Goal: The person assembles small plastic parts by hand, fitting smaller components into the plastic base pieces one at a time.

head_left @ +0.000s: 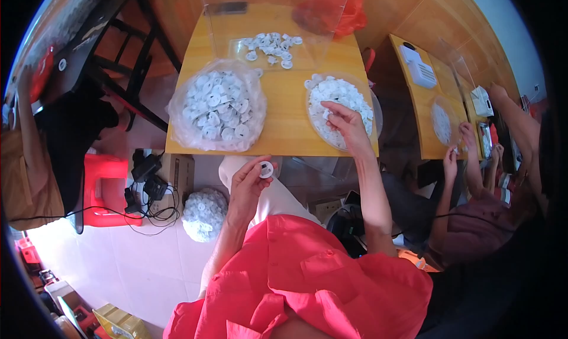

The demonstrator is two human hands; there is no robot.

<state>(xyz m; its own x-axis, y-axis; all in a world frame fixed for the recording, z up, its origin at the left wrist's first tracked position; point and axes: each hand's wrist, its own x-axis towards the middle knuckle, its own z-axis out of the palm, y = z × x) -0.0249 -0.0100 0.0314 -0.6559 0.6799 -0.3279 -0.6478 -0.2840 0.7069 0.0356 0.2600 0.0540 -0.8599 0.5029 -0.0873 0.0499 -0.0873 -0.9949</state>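
Observation:
In front of the table's near edge, my left hand (247, 182) pinches a round white plastic part (266, 169) with a dark slot in its face. My right hand (349, 126) is over a round tray (309, 115) heaped with small white plastic pieces (337, 93). Its thumb and fingertips are closed on what looks like one small white piece (326, 113). Left of the tray, a clear plastic bag (177, 111) lies open, full of round white parts (219, 105) like the one in my left hand.
More white parts (272, 46) lie at the back of the wooden table (284, 126), by a clear upright panel. Behind is a red plastic bag (343, 10). On the floor at left are a red stool (106, 188), cables and a full bag (204, 214). Other people work at right.

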